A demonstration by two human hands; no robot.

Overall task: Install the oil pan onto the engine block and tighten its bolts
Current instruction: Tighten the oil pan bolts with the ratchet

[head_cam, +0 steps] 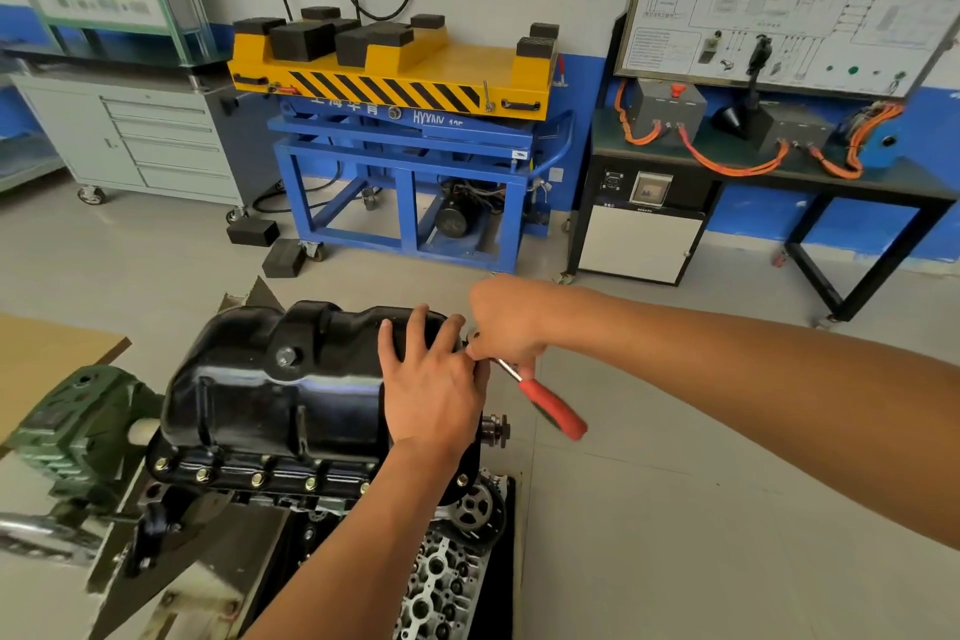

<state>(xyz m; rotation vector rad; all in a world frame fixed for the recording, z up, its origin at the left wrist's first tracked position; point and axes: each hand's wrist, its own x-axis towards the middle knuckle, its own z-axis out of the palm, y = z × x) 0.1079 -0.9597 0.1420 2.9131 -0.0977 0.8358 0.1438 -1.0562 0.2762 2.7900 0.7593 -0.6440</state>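
The black oil pan (pixel 270 395) sits on top of the upturned engine block (pixel 291 499), with a row of brass-coloured bolts (pixel 257 479) along its near flange. My left hand (pixel 431 379) lies flat on the pan's right end, fingers spread. My right hand (pixel 506 322) grips the head of a red-handled ratchet (pixel 550 403) at the pan's far right corner; the handle slants down to the right. The bolt under the ratchet head is hidden by my hands.
A green engine stand (pixel 78 431) holds the block at left. A timing sprocket (pixel 475 509) and cylinder head (pixel 441 582) lie below right. A wooden tabletop (pixel 47 353) is at left. Beyond stand a yellow-and-blue lift table (pixel 405 120), a grey cabinet (pixel 140 140) and a training bench (pixel 753 161).
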